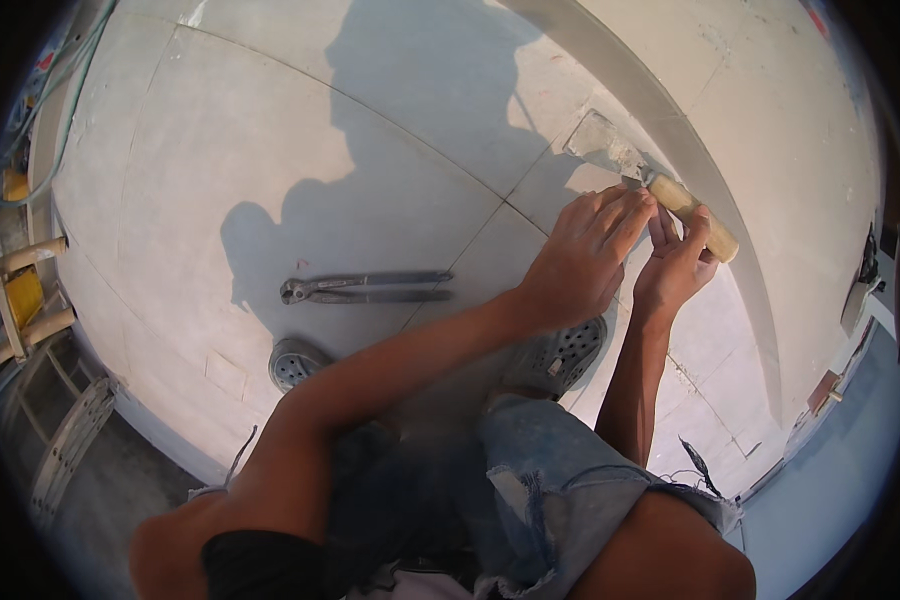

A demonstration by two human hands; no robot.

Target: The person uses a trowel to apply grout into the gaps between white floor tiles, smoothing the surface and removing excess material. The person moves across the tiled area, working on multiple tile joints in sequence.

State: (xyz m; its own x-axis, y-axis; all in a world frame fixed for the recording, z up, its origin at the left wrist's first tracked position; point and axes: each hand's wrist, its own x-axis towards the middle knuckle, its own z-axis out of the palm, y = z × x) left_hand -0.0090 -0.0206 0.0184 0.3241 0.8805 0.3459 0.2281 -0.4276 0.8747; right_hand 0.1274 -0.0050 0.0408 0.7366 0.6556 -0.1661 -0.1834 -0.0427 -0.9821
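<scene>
My right hand [675, 260] grips the wooden handle [710, 232] of a scraper, its wide, dirty metal blade [605, 140] pointing up and left. My left hand [580, 255] is just left of the handle, fingers together and curled at the neck of the blade; what is inside them, if anything, is hidden. Long-handled metal pincers [320, 290] lie on the pale tiled floor [170, 180], left of my left hand, above my grey clogs [555, 355].
A curved grey band [730, 220] runs along the right of the floor. At the left edge are wooden poles [35, 325], yellow objects [28, 295], hoses and a metal ladder [70, 450]. A pale blue surface [820, 480] lies at the lower right.
</scene>
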